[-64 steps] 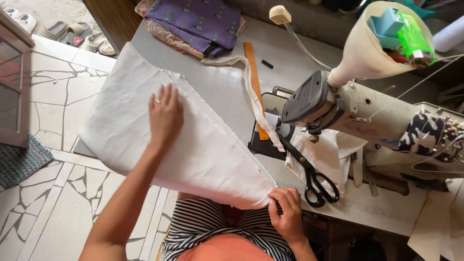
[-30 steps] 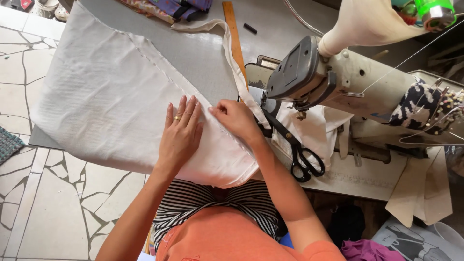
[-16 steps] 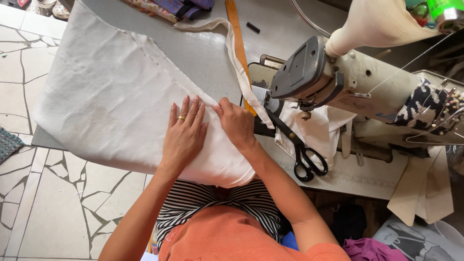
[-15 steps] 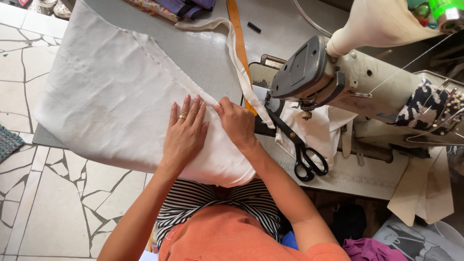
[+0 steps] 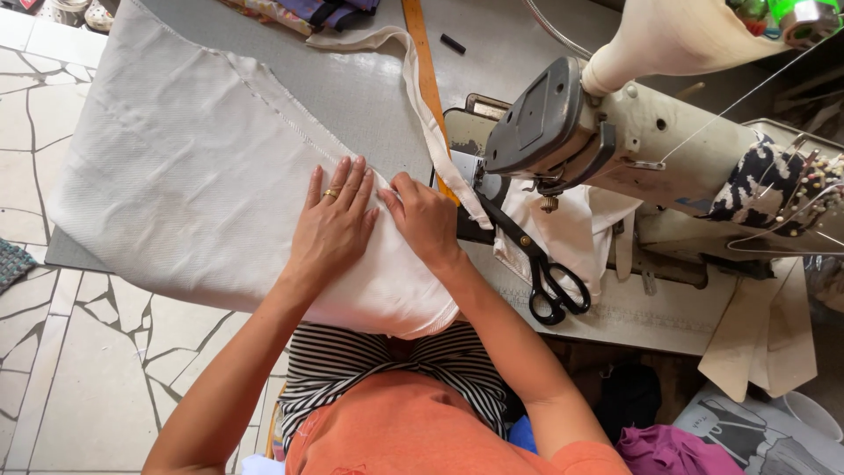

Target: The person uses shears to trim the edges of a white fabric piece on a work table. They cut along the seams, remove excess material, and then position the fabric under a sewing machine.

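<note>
Both hands, left hand (image 5: 332, 224) and right hand (image 5: 425, 218), press flat, fingers spread, on white fabric (image 5: 176, 176).

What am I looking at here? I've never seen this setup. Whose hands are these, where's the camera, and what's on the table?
The single view comes from a camera worn on the person's head, looking down, so their arms reach up from the bottom of the picture. Both hands lie flat on a large white cloth spread over the grey table: the left hand, with a ring, and the right hand close beside it, pressing the cloth rather than gripping it. To the right stands a cream sewing machine, with black scissors lying below its head. A white fabric strip and an orange ruler run toward the machine from the far side, where folded patterned fabric lies.
</note>
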